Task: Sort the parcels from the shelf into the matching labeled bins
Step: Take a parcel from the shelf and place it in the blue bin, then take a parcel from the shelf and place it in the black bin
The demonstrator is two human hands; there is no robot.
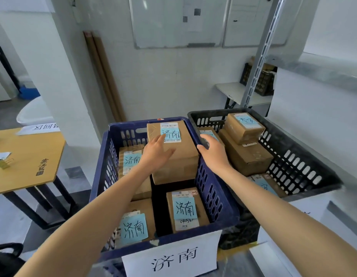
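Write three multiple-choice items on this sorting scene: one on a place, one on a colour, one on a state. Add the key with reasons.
1. Where does the left hand lie?
A. On the yellow table
B. On top of the large parcel in the blue bin
C. Inside the black bin

2. What colour are the handwritten notes on the parcels?
A. Light blue
B. Pink
C. Green

3. How is the left hand?
A. Clenched in a fist
B. Curled round a pen
C. Open, fingers straight

Key: 1 B, the palm rests on that parcel's top. 2 A, every note in view is light blue. 3 C, its fingers lie straight and spread on the cardboard.
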